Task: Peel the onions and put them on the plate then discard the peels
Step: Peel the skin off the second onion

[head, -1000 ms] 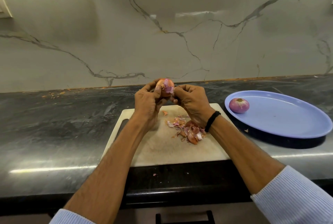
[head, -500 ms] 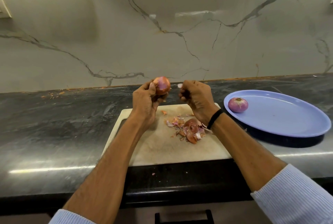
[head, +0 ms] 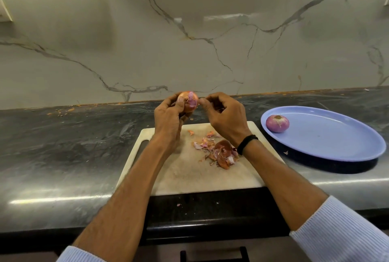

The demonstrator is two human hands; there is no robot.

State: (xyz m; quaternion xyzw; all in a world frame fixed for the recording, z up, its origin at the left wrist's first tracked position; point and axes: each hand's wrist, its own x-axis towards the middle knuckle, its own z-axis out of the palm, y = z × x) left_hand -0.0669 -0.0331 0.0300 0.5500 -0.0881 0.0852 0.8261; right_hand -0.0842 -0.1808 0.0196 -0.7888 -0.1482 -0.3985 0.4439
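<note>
A round, partly peeled orange-pink onion (head: 188, 102) is being gripped by the left hand (head: 168, 119) above the white plastic cutting board (head: 185, 177). The right hand (head: 226, 118) is being held curled just beside it; whether anything is being pinched cannot be told.

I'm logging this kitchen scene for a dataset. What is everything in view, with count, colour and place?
Half-peeled onion: 1, orange-brown and pink, held above the board's far edge.
Peeled onion: 1, purple-pink, on the plate's left part.
Plate: 1, blue, on the counter right of the board.
Peels: one pile plus scraps, brown and pink, on the board.
Cutting board: 1, off-white, counter centre.
Counter: 1, dark grey, across the view.
Wall: 1, pale marble, grey veins, behind the counter.
Wristband: 1, black, right wrist.
Left hand: grips the half-peeled onion.
Right hand: fingers curled, fingertips at the onion; grip unclear.
</note>
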